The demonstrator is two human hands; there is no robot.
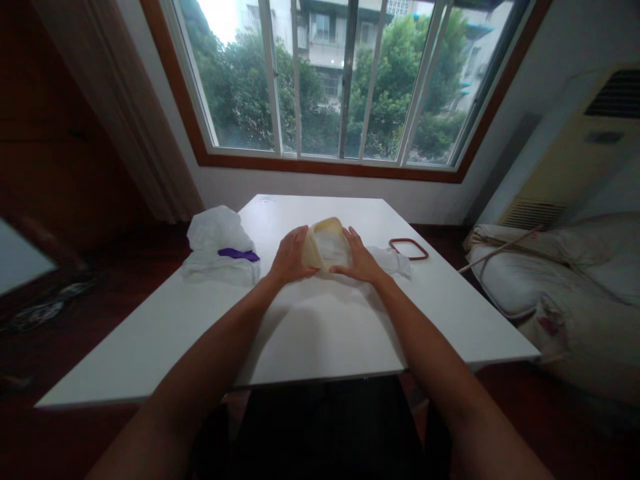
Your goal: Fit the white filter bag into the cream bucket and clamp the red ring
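Note:
A pale yellow square container [313,252] is held tilted over the middle of the white table [330,333]. Thin whitish, see-through material [334,248] shows within its rim. My left hand [291,257] grips the container's left side, fingers behind and thumb at the lower edge. On the right side, my right hand [361,259] holds it with the fingers raised and the thumb low. A clear plastic piece [393,260] lies just right of my right hand. Beyond it rests a dark red square ring [425,252].
On the table's left lies a crumpled white plastic bag [220,230] with a purple strip [239,254] on it. Large wrapped bundles [590,287] stand on the floor at the right. A window [320,87] is behind the table.

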